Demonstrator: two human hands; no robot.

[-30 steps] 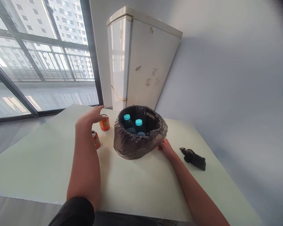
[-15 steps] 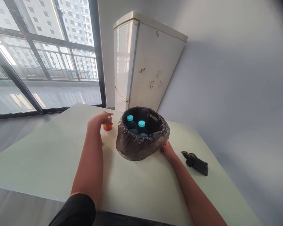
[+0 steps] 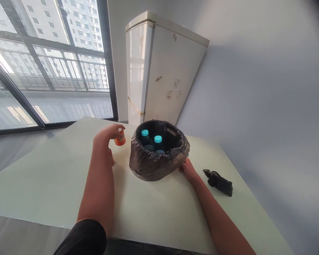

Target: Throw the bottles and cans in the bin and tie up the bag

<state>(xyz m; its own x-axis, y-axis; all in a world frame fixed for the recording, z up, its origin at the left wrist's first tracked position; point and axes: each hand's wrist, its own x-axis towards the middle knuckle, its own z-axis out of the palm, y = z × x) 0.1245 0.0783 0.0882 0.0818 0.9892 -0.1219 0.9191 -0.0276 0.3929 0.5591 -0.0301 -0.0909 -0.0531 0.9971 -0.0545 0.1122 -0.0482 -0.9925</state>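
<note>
My left hand (image 3: 112,131) is closed around the top of a small orange bottle (image 3: 120,139), left of a lined bin. A second orange-red container (image 3: 111,158) shows partly behind my left forearm. The bin wears a black plastic bag (image 3: 154,166) folded over its rim. Inside it stand two dark bottles with turquoise caps, one cap (image 3: 145,132) to the left and another cap (image 3: 158,139) nearer the middle. My right hand (image 3: 187,169) grips the lower right side of the bagged bin, its fingertips partly hidden by the bag.
A crumpled black plastic bag (image 3: 218,182) lies on the pale table (image 3: 146,209) to the right. Behind the table stand a white fridge (image 3: 170,67) and a grey wall (image 3: 255,92). Sliding glass doors (image 3: 55,71) are at the left.
My left hand has closed on the orange bottle and shifted it slightly; the second orange-red container shows more behind the forearm. My right hand stays at the bin. The view has moved slightly.
</note>
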